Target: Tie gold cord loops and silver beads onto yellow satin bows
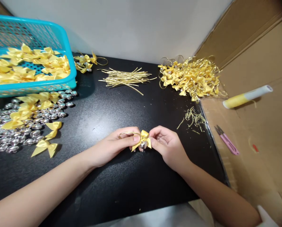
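Note:
Near the front of the black table, my left hand (122, 142) pinches a yellow ribbon bow (144, 135) with a silver bell (143, 145) at its centre. A loop of gold cord (126, 133) from the bow curves over the left fingers. My right hand (165, 143) is closed at the bow's right side, thumb and forefinger pressed together against it. Whether those fingertips grip ribbon or a cord end is hidden. Loose yellow bows (45, 147) and many silver bells (13, 138) lie left of my hands.
A turquoise basket (71, 63) of yellow bows stands at the back left. Gold cords (126, 77) lie at the back middle, a pile of looped bows (190, 77) at the back right. Cord scraps (194, 119), pink thread snips (227, 140) and a yellow-white tube (247, 96) are on the right.

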The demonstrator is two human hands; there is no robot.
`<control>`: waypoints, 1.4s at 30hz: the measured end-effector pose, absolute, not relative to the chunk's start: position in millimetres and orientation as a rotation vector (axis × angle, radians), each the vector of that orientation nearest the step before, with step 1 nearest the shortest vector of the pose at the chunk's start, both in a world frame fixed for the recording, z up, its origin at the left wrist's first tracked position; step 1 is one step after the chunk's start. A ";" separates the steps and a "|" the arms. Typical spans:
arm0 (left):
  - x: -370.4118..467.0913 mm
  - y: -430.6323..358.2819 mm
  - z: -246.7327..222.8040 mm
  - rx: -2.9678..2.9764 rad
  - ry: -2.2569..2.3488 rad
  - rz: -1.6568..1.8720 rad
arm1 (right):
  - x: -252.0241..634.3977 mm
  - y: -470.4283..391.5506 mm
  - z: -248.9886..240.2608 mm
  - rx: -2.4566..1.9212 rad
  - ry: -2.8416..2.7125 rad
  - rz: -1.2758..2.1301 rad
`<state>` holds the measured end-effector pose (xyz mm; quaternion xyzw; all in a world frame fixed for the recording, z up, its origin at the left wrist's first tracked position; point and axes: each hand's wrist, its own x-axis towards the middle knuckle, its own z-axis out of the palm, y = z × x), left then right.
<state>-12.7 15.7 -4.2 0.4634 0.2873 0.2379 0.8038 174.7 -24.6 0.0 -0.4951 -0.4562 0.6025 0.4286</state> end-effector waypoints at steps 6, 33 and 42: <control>-13.9 15.4 -5.4 1.038 0.631 0.496 | 178.5 -26.5 6.5 -1.278 -1.483 1.122; -8.3 12.8 2.2 1.097 0.771 0.475 | 177.0 -27.1 13.7 -1.227 -1.775 0.623; -7.7 12.6 2.6 1.062 0.773 0.489 | 179.3 -25.5 15.5 -1.230 -1.784 0.606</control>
